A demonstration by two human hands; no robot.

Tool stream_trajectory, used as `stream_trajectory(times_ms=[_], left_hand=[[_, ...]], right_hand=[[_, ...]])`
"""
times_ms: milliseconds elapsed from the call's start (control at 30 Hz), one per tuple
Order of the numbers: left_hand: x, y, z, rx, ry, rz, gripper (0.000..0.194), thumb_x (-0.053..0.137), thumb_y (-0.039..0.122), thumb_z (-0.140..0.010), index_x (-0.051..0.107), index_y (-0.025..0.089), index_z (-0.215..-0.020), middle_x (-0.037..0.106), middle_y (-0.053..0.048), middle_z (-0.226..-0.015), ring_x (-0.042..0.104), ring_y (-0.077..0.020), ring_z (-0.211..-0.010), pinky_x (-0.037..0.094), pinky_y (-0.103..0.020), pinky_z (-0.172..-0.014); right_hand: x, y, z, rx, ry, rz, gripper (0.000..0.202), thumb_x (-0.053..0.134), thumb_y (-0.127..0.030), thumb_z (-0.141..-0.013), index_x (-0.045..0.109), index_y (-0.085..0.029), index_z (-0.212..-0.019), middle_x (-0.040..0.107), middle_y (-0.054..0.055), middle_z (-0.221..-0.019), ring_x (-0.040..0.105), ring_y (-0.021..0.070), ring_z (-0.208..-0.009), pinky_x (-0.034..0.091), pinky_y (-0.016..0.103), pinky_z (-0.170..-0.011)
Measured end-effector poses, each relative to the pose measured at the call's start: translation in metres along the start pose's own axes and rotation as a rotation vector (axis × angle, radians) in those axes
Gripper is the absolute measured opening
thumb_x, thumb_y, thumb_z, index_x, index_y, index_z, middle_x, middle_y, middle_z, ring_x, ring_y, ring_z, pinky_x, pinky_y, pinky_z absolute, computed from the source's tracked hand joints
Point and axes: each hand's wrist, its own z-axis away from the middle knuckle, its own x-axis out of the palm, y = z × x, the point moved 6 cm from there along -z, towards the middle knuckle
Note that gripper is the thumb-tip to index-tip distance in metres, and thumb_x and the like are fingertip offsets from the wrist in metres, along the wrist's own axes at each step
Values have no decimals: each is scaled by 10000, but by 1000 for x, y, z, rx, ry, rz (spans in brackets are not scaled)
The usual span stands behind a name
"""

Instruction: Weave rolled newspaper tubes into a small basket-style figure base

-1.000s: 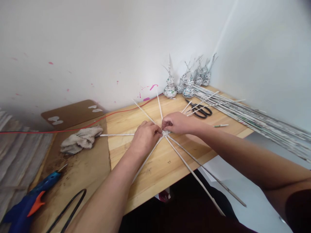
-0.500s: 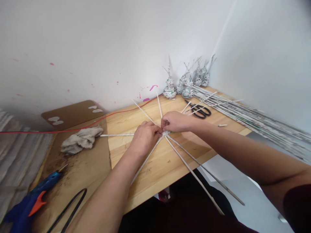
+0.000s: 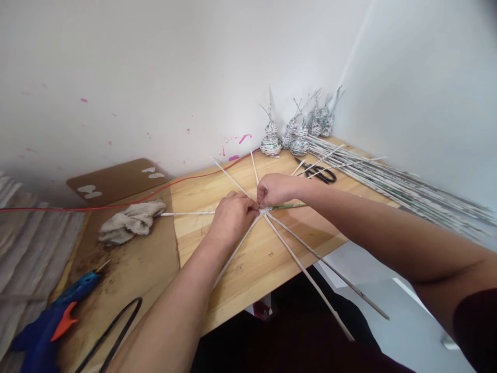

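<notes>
Thin paper rods (image 3: pixel 306 274) radiate like spokes from a small woven centre (image 3: pixel 264 211) on the wooden table. My left hand (image 3: pixel 235 211) is at the left of that centre, its thumb and fingers pinched together on it. Just above and to the right, my right hand (image 3: pixel 275 190) curls down with its fingertips pinched at the centre's upper edge. A greenish rod (image 3: pixel 289 206) shows under my right wrist. What exactly lies between the fingertips is too small to tell.
Black scissors (image 3: pixel 324 174) and a pile of paper rods (image 3: pixel 373 181) lie at the right. Several woven gourd shapes (image 3: pixel 271 142) stand against the wall. At the left are a cloth (image 3: pixel 132 223), cardboard (image 3: pixel 149 269) and a blue glue gun (image 3: pixel 73 295).
My right hand has shifted slightly left at the centre, and the greenish rod now shows below its wrist. The spokes have turned or shifted a little. My left hand has hardly moved.
</notes>
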Motion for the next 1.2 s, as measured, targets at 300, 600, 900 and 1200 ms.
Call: stream_trajectory(times_ms=[300,600,900,1200], left_hand=[[0,1,0,16,-11,-33,135,608,176,-808,732,230,-806,714,-30,-816,602,-201,-827,478,-324,-764],[0,2,0,69,-11,-32,172,596,182,-828,751,257,-830,720,-26,-882,590,-200,-866,475,-319,-801],[0,0,-1,3,-74,-2,169,606,168,-809,745,258,-844,716,-32,-910,592,-213,-902,479,-333,-823],[-3,-12,1,-49,81,111,99,569,163,-823,660,201,-835,697,-25,-844,615,-177,-803,480,-309,-758]], right_hand=[[-2,6,4,-80,57,-67,236,665,-240,-692,782,-189,-890,759,15,-824,660,140,-721,414,193,-585],[1,5,0,-30,72,-37,221,681,-243,-652,780,-193,-843,751,27,-777,659,161,-689,408,213,-554],[1,-1,11,-80,182,-14,212,634,-197,-720,772,-153,-875,759,63,-848,671,171,-768,415,213,-614],[5,18,41,-103,337,-265,190,579,-174,-790,743,-150,-882,748,19,-845,642,129,-753,405,200,-651]])
